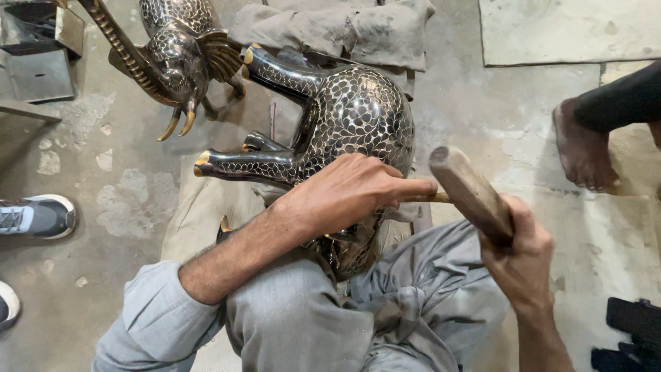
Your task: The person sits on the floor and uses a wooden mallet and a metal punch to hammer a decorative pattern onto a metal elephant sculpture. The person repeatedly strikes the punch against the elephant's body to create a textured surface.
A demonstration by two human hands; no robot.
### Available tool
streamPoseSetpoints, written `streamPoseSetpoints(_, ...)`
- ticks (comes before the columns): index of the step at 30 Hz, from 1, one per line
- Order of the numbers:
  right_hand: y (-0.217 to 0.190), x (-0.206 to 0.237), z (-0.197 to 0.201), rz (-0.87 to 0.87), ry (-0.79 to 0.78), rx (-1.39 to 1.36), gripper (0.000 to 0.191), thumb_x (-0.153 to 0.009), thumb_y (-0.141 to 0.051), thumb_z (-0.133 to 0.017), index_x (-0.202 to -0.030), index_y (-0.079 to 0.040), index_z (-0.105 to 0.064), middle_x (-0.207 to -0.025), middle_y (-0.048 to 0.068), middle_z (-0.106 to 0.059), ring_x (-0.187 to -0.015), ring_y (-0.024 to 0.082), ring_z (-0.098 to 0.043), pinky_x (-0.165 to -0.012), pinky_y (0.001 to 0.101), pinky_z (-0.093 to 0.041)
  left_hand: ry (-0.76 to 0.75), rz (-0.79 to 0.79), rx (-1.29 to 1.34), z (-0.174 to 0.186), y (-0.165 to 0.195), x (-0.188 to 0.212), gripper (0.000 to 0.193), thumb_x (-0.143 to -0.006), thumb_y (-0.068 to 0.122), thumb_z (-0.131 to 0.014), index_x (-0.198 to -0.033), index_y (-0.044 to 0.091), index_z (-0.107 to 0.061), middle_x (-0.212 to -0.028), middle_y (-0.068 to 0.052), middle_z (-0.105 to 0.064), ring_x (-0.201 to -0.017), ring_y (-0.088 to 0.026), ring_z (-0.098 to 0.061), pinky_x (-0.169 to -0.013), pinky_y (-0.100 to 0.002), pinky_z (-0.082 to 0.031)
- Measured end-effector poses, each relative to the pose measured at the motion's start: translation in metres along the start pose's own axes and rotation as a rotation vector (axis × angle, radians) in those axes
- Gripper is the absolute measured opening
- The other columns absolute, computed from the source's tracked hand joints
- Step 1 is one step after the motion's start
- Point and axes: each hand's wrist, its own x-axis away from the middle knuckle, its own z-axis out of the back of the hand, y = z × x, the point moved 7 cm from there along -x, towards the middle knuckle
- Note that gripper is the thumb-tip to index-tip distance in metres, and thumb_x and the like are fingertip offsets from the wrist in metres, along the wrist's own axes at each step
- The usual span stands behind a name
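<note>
**Here: hammer and chisel at a patterned metal animal**

Centrally in the frame lies a dark metal animal figure [348, 120] covered in a fine scale pattern, on its side across the person's lap, its gold-tipped legs pointing toward the left. The left hand [344, 193] rests on its body, fingers closed around a thin chisel [430, 198] that pokes out to the right. The right hand [520, 258], at lower right, is clamped on a wooden mallet [468, 189] whose head sits just beside the chisel's end. Behind the figure lies a grey cushion [344, 27]. At upper left stands a second patterned animal figure [175, 52]. A bare foot [585, 148] shows at right, a sneaker [38, 215] at left, on the concrete floor [103, 172].
</note>
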Motion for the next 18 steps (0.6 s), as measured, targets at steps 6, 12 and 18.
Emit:
streamPoseSetpoints(6,0.017,0.004,-0.001,-0.123,0.064,-0.664,0.037,-0.099,0.006,-0.072,-0.129,-0.006,-0.054,-0.106,0.003,-0.065,-0.095,0.005,-0.064,-0.082,0.0249,-0.057,0.037,-0.035,-0.018,-0.001,-0.001,0.002,0.055,-0.088,0.008,-0.063,-0.139,0.028,-0.054,-0.076,-0.006,-0.072,-0.062,-0.03,-0.069,-0.053,-0.047,-0.052)
streamPoseSetpoints(12,0.004,0.001,0.005,-0.057,0.107,-0.464,0.035,-0.101,-0.004,-0.076,-0.125,-0.006,-0.051,-0.105,0.012,-0.062,-0.093,0.014,-0.062,-0.081,0.03,-0.056,-0.001,-0.015,-0.03,-0.008,-0.003,0.0,0.046,-0.094,0.008,-0.059,-0.135,0.028,-0.056,-0.074,-0.001,-0.071,-0.055,-0.02,-0.066,-0.048,-0.041,-0.051)
streamPoseSetpoints(18,0.016,-0.002,0.009,-0.2,0.033,-0.083,0.051,-0.094,-0.011,-0.081,-0.138,-0.005,-0.054,-0.1,0.013,-0.069,-0.079,0.019,-0.069,-0.069,0.0323,-0.055,-0.015,-0.018,-0.069,-0.008,-0.002,0.0,0.039,-0.101,0.014,-0.056,-0.135,0.032,-0.054,-0.068,-0.001,-0.062,-0.05,-0.021,-0.062,-0.045,-0.042,-0.05)
